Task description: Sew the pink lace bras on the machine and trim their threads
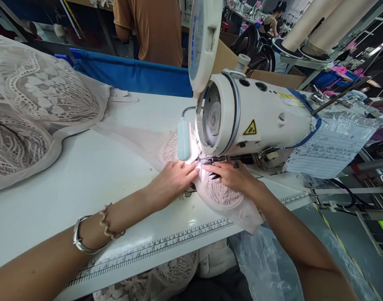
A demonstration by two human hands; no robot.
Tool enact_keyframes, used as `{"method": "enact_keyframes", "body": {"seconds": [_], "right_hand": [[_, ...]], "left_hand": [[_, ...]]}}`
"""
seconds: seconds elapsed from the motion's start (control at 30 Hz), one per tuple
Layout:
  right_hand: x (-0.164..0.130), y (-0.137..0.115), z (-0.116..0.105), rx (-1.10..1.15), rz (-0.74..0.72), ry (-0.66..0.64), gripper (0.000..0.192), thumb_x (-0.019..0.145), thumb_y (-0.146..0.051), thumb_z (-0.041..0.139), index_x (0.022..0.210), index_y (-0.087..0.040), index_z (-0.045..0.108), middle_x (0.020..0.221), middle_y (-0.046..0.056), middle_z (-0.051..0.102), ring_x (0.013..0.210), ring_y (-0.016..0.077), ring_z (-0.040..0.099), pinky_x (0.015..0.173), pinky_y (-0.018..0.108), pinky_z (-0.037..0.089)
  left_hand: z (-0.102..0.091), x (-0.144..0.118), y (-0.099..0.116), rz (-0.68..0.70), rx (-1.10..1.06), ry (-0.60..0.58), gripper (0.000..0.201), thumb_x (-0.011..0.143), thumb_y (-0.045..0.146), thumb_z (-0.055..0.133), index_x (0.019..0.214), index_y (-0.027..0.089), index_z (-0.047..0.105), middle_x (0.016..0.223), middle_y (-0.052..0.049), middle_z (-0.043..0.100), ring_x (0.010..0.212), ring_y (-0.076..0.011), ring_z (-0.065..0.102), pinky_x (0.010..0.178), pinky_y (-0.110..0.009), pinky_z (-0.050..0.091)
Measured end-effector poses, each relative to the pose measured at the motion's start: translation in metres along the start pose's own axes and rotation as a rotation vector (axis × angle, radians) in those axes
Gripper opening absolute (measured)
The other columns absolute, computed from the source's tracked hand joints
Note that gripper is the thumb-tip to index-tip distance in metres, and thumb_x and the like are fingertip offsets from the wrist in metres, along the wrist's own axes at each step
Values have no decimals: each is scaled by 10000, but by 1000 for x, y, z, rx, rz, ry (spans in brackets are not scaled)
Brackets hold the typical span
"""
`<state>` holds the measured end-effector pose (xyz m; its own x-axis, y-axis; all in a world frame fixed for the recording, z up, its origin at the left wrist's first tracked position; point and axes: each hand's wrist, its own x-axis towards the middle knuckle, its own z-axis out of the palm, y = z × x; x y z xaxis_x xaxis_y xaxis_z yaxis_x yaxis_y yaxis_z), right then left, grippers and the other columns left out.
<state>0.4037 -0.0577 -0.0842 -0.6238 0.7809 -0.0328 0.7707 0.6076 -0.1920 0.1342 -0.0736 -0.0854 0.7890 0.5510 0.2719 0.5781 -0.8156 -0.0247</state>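
The sewing machine (257,117) fills the table's (94,175) right end, its head overhanging both hands (172,182) (232,175) and the lace piece (221,194), so room there is low and tight. A heap of lace fabric (31,104) blocks the far left corner. Between them the middle and the near edge along the printed ruler (166,242) lie flat and passable.

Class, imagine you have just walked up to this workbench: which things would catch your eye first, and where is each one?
The white sewing machine stands right of centre, its lamp glaring on the needle area. Just below it, the left hand and right hand press a lace piece flat on the white table. At far left a heap of lace fabric spreads over the table's edge.
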Motion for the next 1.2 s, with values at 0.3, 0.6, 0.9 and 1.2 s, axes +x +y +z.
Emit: {"method": "enact_keyframes", "body": {"seconds": [0.3,0.6,0.9,1.2], "right_hand": [[3,-8,-3,-12,-51,37,625,869,-43,469,1418,-332,550,1108,34,693,1011,212,609,862,320,514],[5,-17,-11,-44,-32,28,587,824,-30,490,1348,-276,585,1127,51,701,1013,220,616,836,321,494],[11,-31,-19,-59,295,29,85,887,-244,628,945,-219,685,923,54,747,895,246,652,778,323,434],[12,-26,-19,174,333,203,204,842,-348,718,734,-213,610,690,-12,653,661,180,593,669,285,441]], "left_hand": [[-3,4,-10,-31,-75,19,422,921,-49,408,1248,132,602,1310,-96,675,910,-250,567,617,-337,342],[-4,5,-15,-48,-208,58,385,999,21,343,1176,170,650,1185,-108,708,928,-234,579,681,-322,374],[-10,9,-2,-48,7,98,368,942,-11,360,1097,104,675,1238,-189,681,882,-254,634,729,-379,457],[-6,10,57,-149,159,-28,413,978,191,419,1262,-58,586,1289,-309,634,1260,-412,587,1004,-527,506]]}}
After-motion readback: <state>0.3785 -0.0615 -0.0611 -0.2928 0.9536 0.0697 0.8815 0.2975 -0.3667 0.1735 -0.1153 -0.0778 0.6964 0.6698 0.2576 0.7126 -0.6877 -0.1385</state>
